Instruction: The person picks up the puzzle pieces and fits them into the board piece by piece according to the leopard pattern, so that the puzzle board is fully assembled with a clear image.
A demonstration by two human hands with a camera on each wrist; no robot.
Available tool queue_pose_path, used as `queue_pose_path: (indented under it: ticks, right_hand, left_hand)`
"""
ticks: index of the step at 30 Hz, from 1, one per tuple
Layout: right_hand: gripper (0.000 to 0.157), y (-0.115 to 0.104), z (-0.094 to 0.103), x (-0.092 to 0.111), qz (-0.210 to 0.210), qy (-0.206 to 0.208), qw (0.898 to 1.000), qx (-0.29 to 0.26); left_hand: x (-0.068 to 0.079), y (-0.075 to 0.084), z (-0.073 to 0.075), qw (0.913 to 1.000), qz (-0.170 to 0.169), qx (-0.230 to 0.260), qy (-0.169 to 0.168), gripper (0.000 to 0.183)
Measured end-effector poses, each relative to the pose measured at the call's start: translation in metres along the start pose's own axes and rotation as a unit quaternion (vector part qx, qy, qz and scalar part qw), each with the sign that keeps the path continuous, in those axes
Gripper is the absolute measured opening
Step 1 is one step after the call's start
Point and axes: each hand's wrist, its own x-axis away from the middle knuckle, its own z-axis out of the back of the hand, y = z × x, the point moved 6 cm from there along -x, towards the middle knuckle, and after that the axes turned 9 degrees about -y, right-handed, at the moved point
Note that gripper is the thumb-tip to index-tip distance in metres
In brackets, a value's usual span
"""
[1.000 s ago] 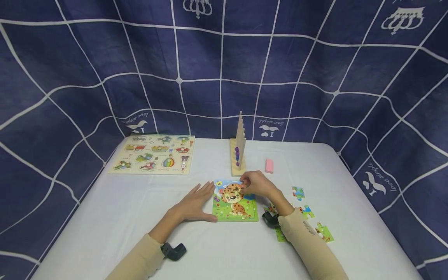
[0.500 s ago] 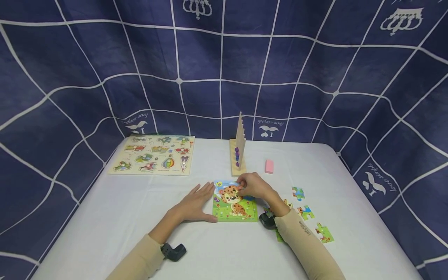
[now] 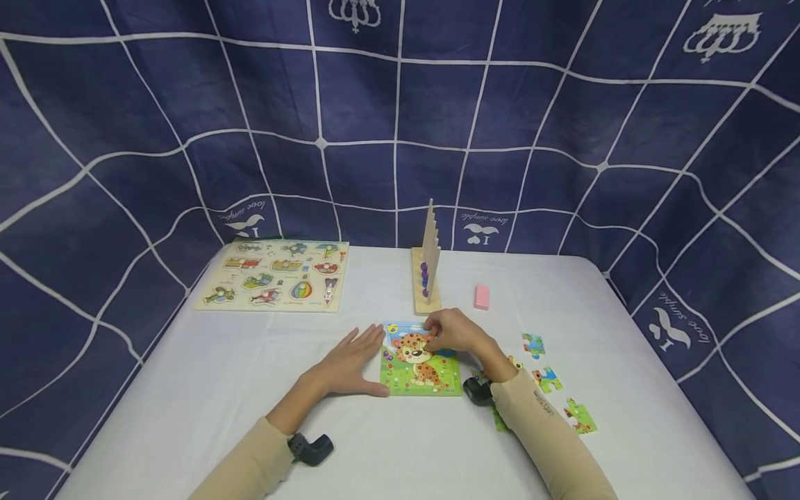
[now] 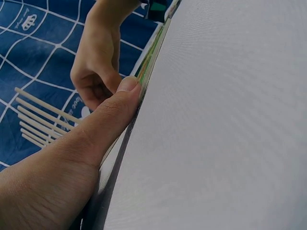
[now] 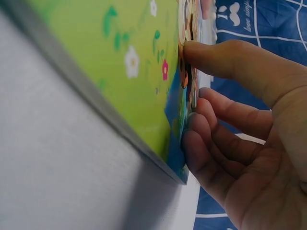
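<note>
A square jigsaw puzzle (image 3: 406,380) with a cartoon leopard on green grass lies in the middle of the table. My left hand (image 3: 346,366) is spread flat along its left side, the thumb at the lower left corner. Over the upper right of the picture, my right hand (image 3: 459,332) bends its fingers down. The right wrist view shows its thumb and fingertips pinching a jigsaw piece (image 5: 194,88) with leopard print, raised slightly from the board. Part of the leopard's head is hidden under the right hand in the head view.
Loose jigsaw pieces (image 3: 581,415) lie to the right, some partly under the right forearm. Behind the puzzle stands a wooden peg stand (image 3: 428,302) with purple and blue beads. A pink block (image 3: 481,297) sits beside it. A vehicle peg board (image 3: 287,281) lies back left.
My right hand has shifted slightly left and nearer over the puzzle's upper right, fingers still on the piece. The left hand stays in place.
</note>
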Motion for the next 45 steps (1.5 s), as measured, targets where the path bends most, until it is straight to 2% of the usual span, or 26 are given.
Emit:
queue_pose_path:
  ticks: [10,20,32,45]
  right_hand:
    - [0.035,0.003,0.006,-0.003,-0.022,0.016,0.999,-0.029]
    - [0.033,0.003,0.006,-0.002,-0.029,0.026,0.999,-0.031]
    - [0.030,0.001,-0.010,0.008,-0.017,0.021,0.999,-0.030]
    - [0.032,-0.002,-0.006,0.007,-0.006,0.023,0.999,-0.036]
  left_hand:
    - [-0.003,0.000,0.005,1.0000,0.002,-0.008,0.002,0.125]
    - [-0.003,0.001,0.009,1.0000,0.000,-0.008,0.005,0.125]
    - [0.006,0.006,-0.007,1.0000,-0.005,0.007,0.004,0.123]
    - [0.007,0.004,-0.003,0.9997,-0.017,0.002,0.020,0.122]
